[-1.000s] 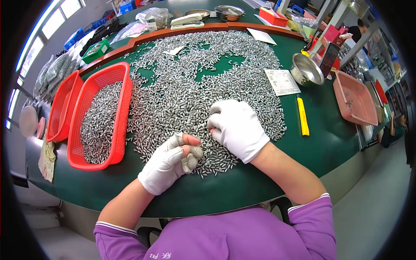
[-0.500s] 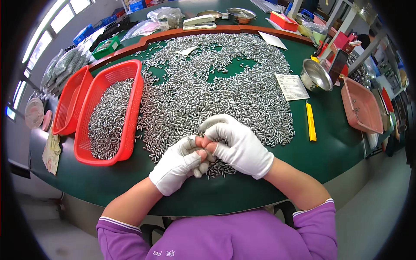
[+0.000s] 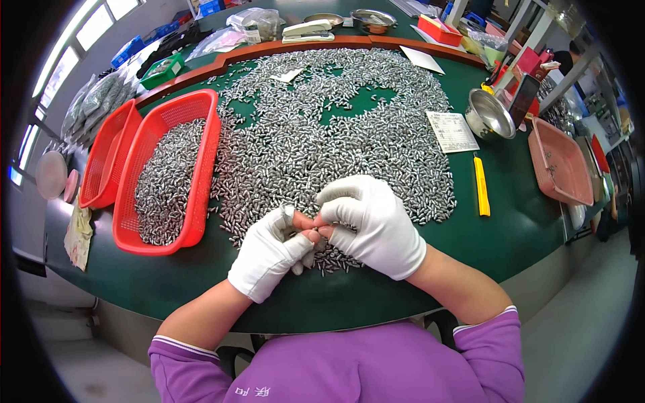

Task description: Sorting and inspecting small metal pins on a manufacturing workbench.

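A wide spread of small silvery metal pieces [image 3: 289, 158], short and rod-like, covers the middle of the green table. Over its near edge, my left hand [image 3: 264, 254] and my right hand [image 3: 377, 225] meet fingertip to fingertip. Both wear white gloves that leave the thumb and forefinger tips bare. Each hand is closed in a pinch; whatever lies between the tips is too small and hidden to make out. Just below the fingers sits a small cluster of the same pieces [image 3: 334, 260]. To the left, a red plastic basket [image 3: 213, 151] holds many more of them.
Another red basket [image 3: 99, 195] leans beside the first. On the right are a printed sheet [image 3: 452, 133], a yellow-handled tool [image 3: 482, 188], a metal bowl [image 3: 496, 115] and a pink tray [image 3: 563, 196]. A brown wooden ledge [image 3: 295, 47] borders the table's far side.
My left hand has shifted slightly, its forefinger now straighter toward the right hand's fingertips. The right hand has turned a little. The pieces on the table look unchanged.
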Demonstrator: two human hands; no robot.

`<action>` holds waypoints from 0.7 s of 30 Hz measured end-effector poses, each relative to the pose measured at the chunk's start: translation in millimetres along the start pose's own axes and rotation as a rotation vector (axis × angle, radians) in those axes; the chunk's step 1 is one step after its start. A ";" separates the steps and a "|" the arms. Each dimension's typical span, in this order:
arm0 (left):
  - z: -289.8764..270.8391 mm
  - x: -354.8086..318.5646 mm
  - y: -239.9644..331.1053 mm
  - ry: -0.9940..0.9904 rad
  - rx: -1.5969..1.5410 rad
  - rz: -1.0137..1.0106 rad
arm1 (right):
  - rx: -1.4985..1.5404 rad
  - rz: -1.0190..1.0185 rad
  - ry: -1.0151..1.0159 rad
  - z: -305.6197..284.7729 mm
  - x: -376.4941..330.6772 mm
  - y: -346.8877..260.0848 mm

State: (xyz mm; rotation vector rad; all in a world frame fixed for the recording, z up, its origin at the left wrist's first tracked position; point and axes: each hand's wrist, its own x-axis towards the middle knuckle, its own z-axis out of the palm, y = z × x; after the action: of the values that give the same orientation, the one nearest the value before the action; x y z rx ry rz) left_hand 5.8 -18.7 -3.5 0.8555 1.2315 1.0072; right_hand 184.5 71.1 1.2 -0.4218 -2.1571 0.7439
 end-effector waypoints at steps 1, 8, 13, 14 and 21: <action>0.9 0.1 0.4 0.021 0.059 0.008 | -0.052 -0.043 -0.002 -0.8 0.3 -0.6; 4.4 -3.1 0.4 0.065 0.115 0.020 | -0.086 -0.024 0.001 2.0 -3.1 -1.8; 3.3 -1.5 0.4 0.040 0.091 -0.001 | -0.188 -0.037 -0.026 -1.5 -2.1 -5.3; 3.2 -0.6 0.1 0.037 0.093 -0.003 | -0.278 -0.056 0.025 -3.2 -1.1 -3.3; -2.8 0.9 -3.5 -0.069 -0.090 -0.011 | -0.918 0.156 0.166 -50.5 -6.5 48.2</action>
State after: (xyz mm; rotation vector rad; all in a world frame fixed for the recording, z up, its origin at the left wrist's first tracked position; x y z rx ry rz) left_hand 3.6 -19.1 -7.5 0.8063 1.1234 1.0091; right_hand 230.3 123.5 -7.5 -1.0796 -2.2111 -0.2574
